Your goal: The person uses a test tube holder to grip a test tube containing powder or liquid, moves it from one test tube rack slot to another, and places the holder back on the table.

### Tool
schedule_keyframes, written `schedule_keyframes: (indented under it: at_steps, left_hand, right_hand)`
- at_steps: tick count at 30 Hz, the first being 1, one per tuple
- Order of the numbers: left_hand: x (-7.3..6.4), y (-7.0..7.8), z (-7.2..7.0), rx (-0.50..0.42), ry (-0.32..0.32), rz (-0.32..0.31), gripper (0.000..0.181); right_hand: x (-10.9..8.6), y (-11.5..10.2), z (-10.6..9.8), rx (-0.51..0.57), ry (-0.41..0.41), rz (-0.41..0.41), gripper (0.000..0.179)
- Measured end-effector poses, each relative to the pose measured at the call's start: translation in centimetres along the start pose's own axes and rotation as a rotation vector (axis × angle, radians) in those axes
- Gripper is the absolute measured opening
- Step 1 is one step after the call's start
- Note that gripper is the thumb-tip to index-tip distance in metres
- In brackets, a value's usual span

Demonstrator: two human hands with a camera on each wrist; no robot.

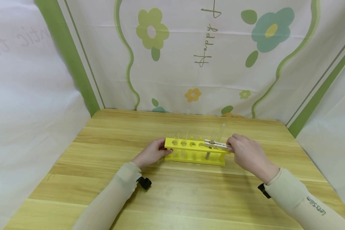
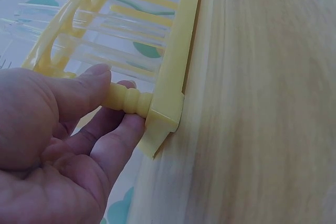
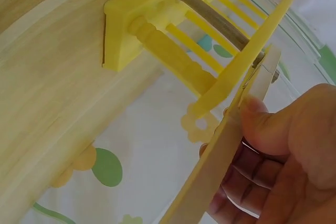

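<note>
A yellow test tube rack (image 1: 189, 161) stands on the wooden table. My left hand (image 1: 152, 153) grips its left end, with thumb and fingers around the end post (image 2: 128, 99). In my right hand (image 1: 247, 156) is a wooden test tube clamp (image 1: 220, 145), pinched between thumb and fingers and lying over the rack's top plate. The clamp's jaws are around a test tube with grey-brown contents (image 3: 218, 22), which stands in a hole toward the rack's right. Clear test tubes (image 1: 184, 140) stand in the left holes. Another glass tube (image 1: 221, 131) rises behind the right end.
Yellow pegs (image 3: 210, 32) line the back of the rack. The wooden table (image 1: 172, 198) reaches back to a flower-printed cloth (image 1: 172, 70), with pale cloth walls at both sides. A black strap (image 1: 144, 182) is on the left wrist.
</note>
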State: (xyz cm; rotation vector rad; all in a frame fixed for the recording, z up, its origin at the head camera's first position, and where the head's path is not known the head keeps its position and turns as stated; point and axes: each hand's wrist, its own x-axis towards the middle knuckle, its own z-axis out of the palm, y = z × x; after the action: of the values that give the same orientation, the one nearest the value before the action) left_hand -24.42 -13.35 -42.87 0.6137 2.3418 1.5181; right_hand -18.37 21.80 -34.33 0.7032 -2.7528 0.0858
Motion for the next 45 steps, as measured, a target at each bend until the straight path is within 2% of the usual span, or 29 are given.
schedule_keyframes:
  at_steps: [7,23,30,35,45]
  left_hand:
    - [-0.1,0.0,0.1,-0.008,-0.002,-0.002,0.025]
    - [-0.3,0.2,0.0,0.005,-0.001,-0.009,0.021]
    - [-0.3,0.0,0.0,0.003,-0.004,-0.004,0.022]
    - [-0.2,0.0,0.0,-0.005,-0.002,0.003,0.025]
    - [-0.1,0.0,0.0,-0.007,-0.004,0.006,0.025]
  right_hand:
    - [0.2,0.0,-1.1,0.003,0.015,-0.011,0.008]
    - [1.3,-0.1,-5.7,0.031,-0.001,0.027,0.006]
    - [1.4,0.2,-8.2,-0.026,0.057,0.033,0.006]
    - [1.3,0.5,-9.6,-0.035,0.041,0.055,0.006]
    - [0.9,1.1,-10.7,-0.029,0.014,0.092,0.007]
